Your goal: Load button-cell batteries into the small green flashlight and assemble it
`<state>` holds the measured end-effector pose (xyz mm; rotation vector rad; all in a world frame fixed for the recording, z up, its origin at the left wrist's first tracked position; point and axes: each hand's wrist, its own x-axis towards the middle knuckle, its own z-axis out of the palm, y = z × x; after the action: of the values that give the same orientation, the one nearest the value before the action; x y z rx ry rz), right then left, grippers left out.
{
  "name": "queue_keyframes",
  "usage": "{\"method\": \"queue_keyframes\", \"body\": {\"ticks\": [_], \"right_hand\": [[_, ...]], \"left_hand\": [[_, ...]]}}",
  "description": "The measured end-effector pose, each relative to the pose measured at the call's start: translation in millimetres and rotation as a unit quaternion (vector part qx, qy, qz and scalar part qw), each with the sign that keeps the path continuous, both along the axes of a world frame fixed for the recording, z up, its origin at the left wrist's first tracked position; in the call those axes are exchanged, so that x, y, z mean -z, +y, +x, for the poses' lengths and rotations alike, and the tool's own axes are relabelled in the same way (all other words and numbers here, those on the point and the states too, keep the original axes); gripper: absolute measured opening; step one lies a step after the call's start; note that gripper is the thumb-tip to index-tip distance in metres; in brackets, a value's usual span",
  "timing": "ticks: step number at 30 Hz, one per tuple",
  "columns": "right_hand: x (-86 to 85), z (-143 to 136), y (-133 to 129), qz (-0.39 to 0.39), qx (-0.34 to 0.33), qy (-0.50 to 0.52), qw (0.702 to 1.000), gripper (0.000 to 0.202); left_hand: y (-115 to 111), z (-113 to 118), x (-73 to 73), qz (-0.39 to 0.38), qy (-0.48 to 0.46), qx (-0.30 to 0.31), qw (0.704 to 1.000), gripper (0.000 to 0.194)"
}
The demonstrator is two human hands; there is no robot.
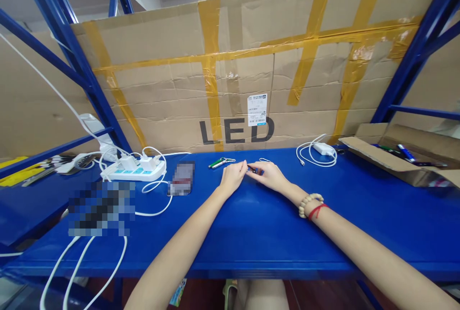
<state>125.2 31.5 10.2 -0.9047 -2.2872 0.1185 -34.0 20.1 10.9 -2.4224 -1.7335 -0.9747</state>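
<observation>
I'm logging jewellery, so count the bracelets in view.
2. A beaded bracelet is on the right wrist, and a red string bracelet is beside it, on the elbow side. None shows on the left wrist.

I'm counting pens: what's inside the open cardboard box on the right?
Several pens show inside the cardboard box, including a bright blue one. The near flap covers the bottom, so whatever lies lower cannot be seen.

Head cam sat above the table's (pixel 323 243) 6 o'clock edge, facing 12, tilted down; single view.
</observation>
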Motion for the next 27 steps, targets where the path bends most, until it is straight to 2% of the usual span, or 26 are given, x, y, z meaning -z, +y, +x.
{"method": "queue_keyframes", "body": {"ticks": [4, 12, 20, 27], "right_hand": [[-3.1, 0.2, -3.9, 0.030, 0.011, -0.024, 0.999, 0.025], [-3.8, -0.8, -7.4, 0.041, 0.003, -0.066, 0.997, 0.029], [-1.6, 0.5, -4.9, 0.028, 0.003, -0.111, 0.993, 0.025], [-2.2, -0.3, -4.2, 0.038, -0.003, -0.112, 0.993, 0.027]], "left_hand": [[-1.9, 1.3, -1.3, -0.006, 0.001, -0.014, 1.000, 0.046], [-3.3, 2.0, -1.7, -0.007, -0.003, -0.041, 0.999, 0.046], [-2.1, 0.4, -2.8, -0.028, 0.007, 0.000, 1.000, 0.042], [-1.7, -1.0, -3.5, -0.031, 0.004, 0.010, 0.999, 0.043]]}}
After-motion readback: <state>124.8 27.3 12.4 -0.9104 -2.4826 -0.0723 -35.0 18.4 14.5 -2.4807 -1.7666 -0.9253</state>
